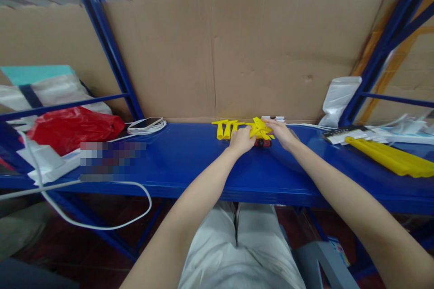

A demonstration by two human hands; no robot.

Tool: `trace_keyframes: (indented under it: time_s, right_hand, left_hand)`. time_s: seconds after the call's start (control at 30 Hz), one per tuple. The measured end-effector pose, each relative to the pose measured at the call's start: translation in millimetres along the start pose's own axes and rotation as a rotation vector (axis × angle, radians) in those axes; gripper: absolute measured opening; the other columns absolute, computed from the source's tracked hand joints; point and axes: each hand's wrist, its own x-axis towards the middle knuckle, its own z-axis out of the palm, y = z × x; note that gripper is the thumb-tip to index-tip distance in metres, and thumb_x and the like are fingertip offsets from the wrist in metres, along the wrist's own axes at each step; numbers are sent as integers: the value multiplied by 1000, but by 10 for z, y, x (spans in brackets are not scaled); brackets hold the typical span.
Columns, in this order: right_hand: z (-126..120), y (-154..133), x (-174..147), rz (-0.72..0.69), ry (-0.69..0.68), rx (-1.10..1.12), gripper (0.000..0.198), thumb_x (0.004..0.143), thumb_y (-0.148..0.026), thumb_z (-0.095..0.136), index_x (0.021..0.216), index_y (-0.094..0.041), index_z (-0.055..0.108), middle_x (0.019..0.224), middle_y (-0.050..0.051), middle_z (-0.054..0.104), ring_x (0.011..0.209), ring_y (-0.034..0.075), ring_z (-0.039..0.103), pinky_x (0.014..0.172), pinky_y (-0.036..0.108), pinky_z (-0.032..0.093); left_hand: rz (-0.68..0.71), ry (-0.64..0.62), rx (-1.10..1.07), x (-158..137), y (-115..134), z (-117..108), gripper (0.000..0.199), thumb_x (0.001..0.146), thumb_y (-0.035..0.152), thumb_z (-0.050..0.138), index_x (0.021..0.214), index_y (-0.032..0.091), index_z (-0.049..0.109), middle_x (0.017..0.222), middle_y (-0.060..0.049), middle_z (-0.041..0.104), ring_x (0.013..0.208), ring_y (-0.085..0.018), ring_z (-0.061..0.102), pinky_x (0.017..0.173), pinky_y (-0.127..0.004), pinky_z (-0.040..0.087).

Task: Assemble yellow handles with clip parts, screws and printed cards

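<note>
My left hand (242,140) is closed on a yellow plastic piece (258,124) with pointed, wing-like parts. From the other side, my right hand (284,135) grips the same piece, its fingers reaching over the right edge. Below it, more yellow plastic and a small red and black object (263,143) show close to the tabletop; whether these are joined to the held piece I cannot tell. Left of my hands, several yellow T-shaped pieces (220,131) with tube-like stems stand in a row, the last partly hidden by my left hand.
A phone on a coiled white cable (146,124) lies at back left, near a red plastic bag (77,128) and power strip (57,162). At right are a long yellow ridged part (389,158) and a white pouch (339,99). A cardboard wall (264,54) closes the back.
</note>
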Motion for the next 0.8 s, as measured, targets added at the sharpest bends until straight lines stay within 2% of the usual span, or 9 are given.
trace_keyframes:
  time_s: [0.3,0.43,0.53,0.6,0.67,0.73,0.8]
  right_hand:
    - [-2,-7,-42,-14,-203,-57,34,83,-30,46,112,-23,63,128,3,55,114,19,51,92,37,41]
    - [-35,-22,-7,1,-196,-102,36,86,-30,41,113,-21,62,125,6,57,112,18,52,90,35,41]
    - [-170,-3,85,14,-98,-182,40,88,-34,34,112,-17,61,117,11,62,103,18,58,84,33,44]
    - [-323,37,153,0,43,-376,39,87,-31,34,106,-13,64,111,12,64,99,19,59,83,33,44]
    - [-497,95,204,23,168,-713,33,83,-26,42,98,-11,67,108,14,65,104,24,56,86,35,42]
    - [-655,161,227,156,252,-977,32,79,-31,48,97,-12,68,111,17,62,109,30,52,88,42,40]
    - [-765,218,227,284,257,-1113,43,76,-44,52,99,-11,66,114,20,59,114,35,47,90,49,37]
  left_hand:
    - [-51,18,0,-5,-7,-22,35,86,37,45,112,17,58,110,-11,64,103,-24,58,87,-35,44]
    - [-60,13,-9,6,-20,-8,35,86,38,45,111,17,59,109,-10,65,103,-24,58,86,-34,45]
    - [-67,6,-23,17,-33,2,34,85,37,46,110,17,59,109,-9,65,104,-23,58,86,-33,45]
    - [-77,4,-28,18,-38,2,34,85,37,46,110,17,59,110,-9,64,104,-23,58,87,-32,45]
    - [-90,-1,-30,16,-39,-1,34,85,37,47,110,18,59,110,-9,64,104,-23,58,87,-32,45]
    - [-103,-5,-34,14,-37,-4,34,84,38,47,110,18,59,110,-9,64,104,-22,58,86,-32,45]
    - [-109,-6,-38,12,-35,-5,34,84,39,47,109,19,59,111,-8,64,104,-22,58,87,-32,45]
